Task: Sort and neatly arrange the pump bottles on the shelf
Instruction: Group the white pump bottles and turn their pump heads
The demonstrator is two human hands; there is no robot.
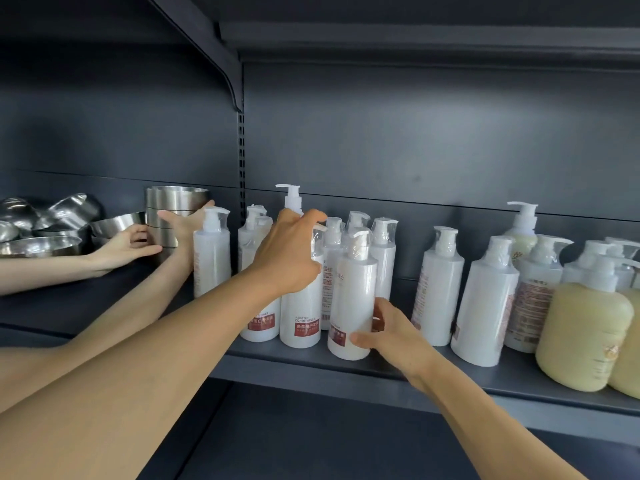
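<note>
White pump bottles with red labels stand clustered mid-shelf on the dark shelf [346,370]. My left hand [289,252] is closed over the neck of one white bottle [300,320] in the front row. My right hand [389,329] holds the lower side of the frontmost white bottle [351,292], thumb across its label. A single white bottle [211,258] stands apart to the left. Two more white bottles [438,289] stand to the right, and a taller open pump [292,197] rises behind the cluster.
Another person's two hands [128,245] hold a stack of steel bowls [175,206] at the left, with loose steel bowls [41,244] beyond. Yellow jugs [585,337] and further pump bottles crowd the right end. An upper shelf overhangs.
</note>
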